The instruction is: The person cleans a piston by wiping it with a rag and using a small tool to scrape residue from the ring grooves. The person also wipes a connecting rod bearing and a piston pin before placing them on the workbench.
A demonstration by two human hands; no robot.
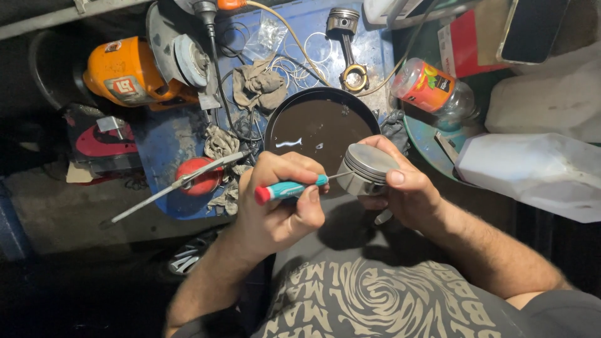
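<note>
My left hand (275, 200) is closed around a small screwdriver (289, 189) with a teal and red handle, and its thin tip touches the side of the piston (368, 169) near the ring grooves. My right hand (400, 188) is clamped on that piston, thumb on its near side and fingers wrapped behind, holding it tilted just above my lap. The two hands sit close together, joined only through the tool and the piston.

Just beyond the piston stands a round black pan (320, 125) of dark liquid. Past the pan lies a second piston (346, 47) with its connecting rod, on a blue tray (159, 141) among loose rings (300, 62) and dirty rags (258, 84). An orange angle grinder (141, 72) lies at the tray's far left. A long metal rod (178, 184) rests across a red ball-like thing (197, 176) near my left hand. On the right lie a plastic bottle (432, 91) on its side and a white jug (532, 175).
</note>
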